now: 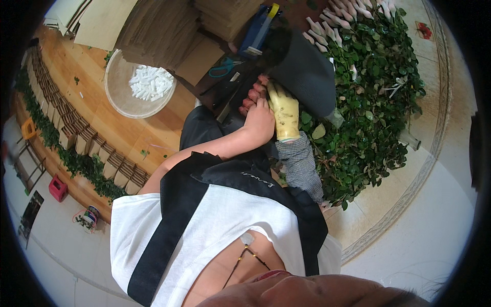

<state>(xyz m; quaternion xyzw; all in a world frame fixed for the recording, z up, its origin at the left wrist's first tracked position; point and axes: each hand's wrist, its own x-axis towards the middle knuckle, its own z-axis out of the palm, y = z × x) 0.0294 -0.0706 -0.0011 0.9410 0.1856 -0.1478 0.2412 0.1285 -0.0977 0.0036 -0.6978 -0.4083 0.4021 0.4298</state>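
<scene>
A short row of pinkish-red roses [254, 94] lies in front of my body, heads toward the left. My bare left hand [260, 122] is closed over the nearer rose heads, its fingers bent and close together. Right beside it, my right hand [285, 110] wears a stained yellow glove and a checked sleeve cover. Its fingers are stretched forward along the right side of the roses, touching them. A dark grey curved sheet [307, 74] rises just beyond the glove. The rose stems are hidden by my hands and this sheet.
On the right lies a big heap of leafy rose stems [365, 123], with pale-sleeved heads [327, 33] at its far end. Stacked cardboard [158, 30], teal scissors [221, 69] and a blue-and-yellow tool [261, 28] are ahead. Leftward are a basin [113, 92] of white tubes and wrapped bundles [82, 140].
</scene>
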